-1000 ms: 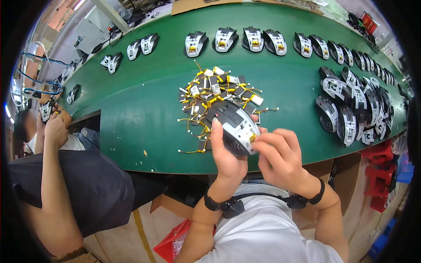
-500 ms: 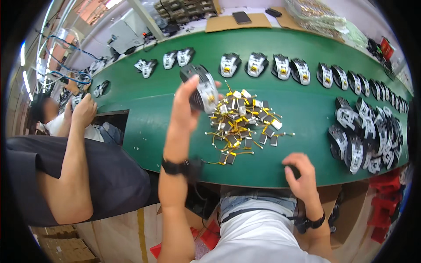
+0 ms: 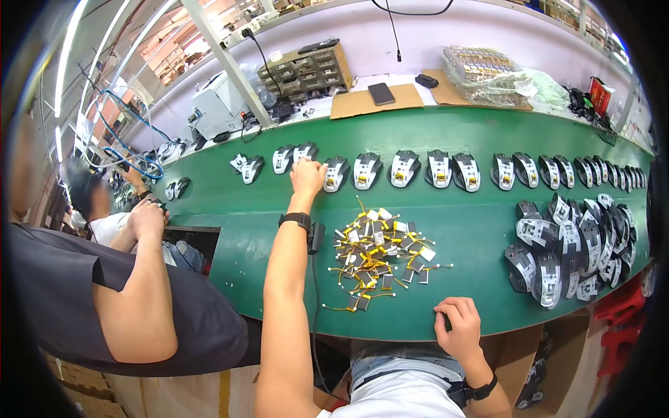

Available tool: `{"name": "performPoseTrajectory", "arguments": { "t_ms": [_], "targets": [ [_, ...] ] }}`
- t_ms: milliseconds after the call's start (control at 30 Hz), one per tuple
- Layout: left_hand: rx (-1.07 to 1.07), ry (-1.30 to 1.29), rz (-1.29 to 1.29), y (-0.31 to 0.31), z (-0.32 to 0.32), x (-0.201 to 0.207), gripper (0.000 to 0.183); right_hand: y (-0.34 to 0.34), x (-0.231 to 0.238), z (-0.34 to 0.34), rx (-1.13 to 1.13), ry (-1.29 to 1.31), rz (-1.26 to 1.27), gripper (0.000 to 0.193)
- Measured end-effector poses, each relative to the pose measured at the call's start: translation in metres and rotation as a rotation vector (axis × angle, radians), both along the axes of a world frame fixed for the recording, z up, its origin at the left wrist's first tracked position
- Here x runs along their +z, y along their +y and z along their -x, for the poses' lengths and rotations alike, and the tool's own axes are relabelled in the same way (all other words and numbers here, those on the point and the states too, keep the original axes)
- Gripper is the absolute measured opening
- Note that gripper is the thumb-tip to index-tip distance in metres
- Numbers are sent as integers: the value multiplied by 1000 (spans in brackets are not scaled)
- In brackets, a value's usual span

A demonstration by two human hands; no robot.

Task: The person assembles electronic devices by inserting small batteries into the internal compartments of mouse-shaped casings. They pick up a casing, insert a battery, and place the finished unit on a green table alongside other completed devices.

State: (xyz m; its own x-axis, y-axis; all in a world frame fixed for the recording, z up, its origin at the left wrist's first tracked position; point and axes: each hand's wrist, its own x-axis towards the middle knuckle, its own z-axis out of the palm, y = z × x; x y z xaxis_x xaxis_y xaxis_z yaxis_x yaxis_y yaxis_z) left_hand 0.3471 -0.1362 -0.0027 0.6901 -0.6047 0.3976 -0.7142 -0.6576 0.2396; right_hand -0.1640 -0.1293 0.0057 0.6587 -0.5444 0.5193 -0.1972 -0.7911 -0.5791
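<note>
In the head view, the left hand reaches far out over the green tabletop. The black-and-silver plastic computer-mouse shell that it carried in the air half a second ago now lies on the table, just to the right of the left fingers, with a small yellow patch in its lower part. The left fingers are bent downward and their tips are hidden, so I cannot tell whether they have let go of the shell or touch its edge.

The change makes the line one unit longer: this shell is now its left end, and the other black-and-silver shells with yellow patches run off to the right of the left fingers. I judge the setting-down of this unit to be nearly done. A close-set pair of black-and-silver shells lies just beyond those fingers and to their left.

The right hand is by the table's front edge, as it was half a second ago, its fingers loosely curled, apart from the thumb, with nothing visible in them. The heap of flat silver-and-black battery packs with yellow-ended wires lies between the two hands, ahead and left of the right fingers. A heap of black-and-grey mouse shells sits to their right, well apart.
</note>
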Motion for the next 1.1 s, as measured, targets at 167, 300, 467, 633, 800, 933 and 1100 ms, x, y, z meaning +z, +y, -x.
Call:
{"name": "performPoseTrajectory", "arguments": {
  "t_ms": [167, 300, 467, 633, 800, 933, 1100],
  "targets": [
    [32, -1, 67, 3, -35, 28, 34, 3, -3, 0, -29, -14, 60, 16],
    [122, 61, 25, 0, -53, 41, 30, 4, -5, 0, -53, -19, 72, 17],
    [268, 147, -141, -19, -62, 30, 76, 5, -12, 7, -57, 70, 67, 22],
    [228, 147, -135, -32, -61, 5, 84, 5, -6, -3, -82, -44, 58, 29],
    [294, 141, -164, -20, -60, 5, 82, 1, -11, 1, 10, -56, -196, 14],
    [135, 573, -744, -35, -15, 66, 71, -30, 33, -2, 209, 171, -575, 10],
    [195, 603, -455, 22, -24, 43, 84, -53, 75, -106, 430, 59, -86, 7]
  ]
}}
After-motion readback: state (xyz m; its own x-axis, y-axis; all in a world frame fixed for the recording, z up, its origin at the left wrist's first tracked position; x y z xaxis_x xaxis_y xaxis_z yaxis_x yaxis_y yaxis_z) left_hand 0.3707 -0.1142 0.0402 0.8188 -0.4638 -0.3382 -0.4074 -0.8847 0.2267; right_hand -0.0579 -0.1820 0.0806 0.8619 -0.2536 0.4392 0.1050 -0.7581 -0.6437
